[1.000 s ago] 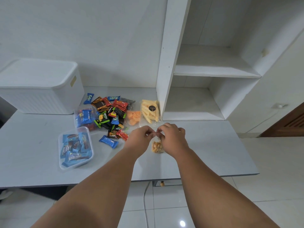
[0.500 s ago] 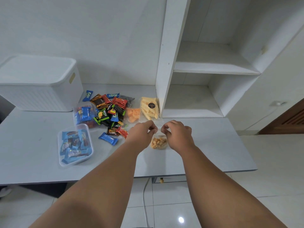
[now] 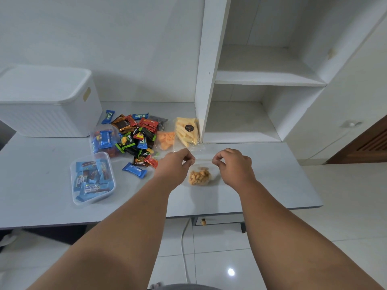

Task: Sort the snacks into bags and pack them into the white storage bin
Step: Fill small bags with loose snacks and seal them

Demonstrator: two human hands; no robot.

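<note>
A small clear bag of orange-brown crackers (image 3: 200, 176) hangs just above the grey table (image 3: 41, 185). My left hand (image 3: 178, 163) pinches the left end of its top edge and my right hand (image 3: 232, 164) pinches the right end, stretching the top taut between them. A heap of wrapped snacks (image 3: 138, 139) lies to the left. Beside it are a clear bag of orange pieces (image 3: 165, 140) and a clear bag of yellow sticks (image 3: 187, 132). The white storage bin (image 3: 46, 101) stands at the back left with its lid on.
A clear tub with blue-wrapped snacks (image 3: 92, 178) sits near the table's left front. Behind it is a clear bag of blue wrappers (image 3: 103, 140). A white shelf unit (image 3: 251, 80) rises at the back right. The table's front edge runs under my forearms.
My hands have slid apart along the bag's top edge, from touching each other to about a hand's width apart. The cracker bag, hidden before, now shows between them.
</note>
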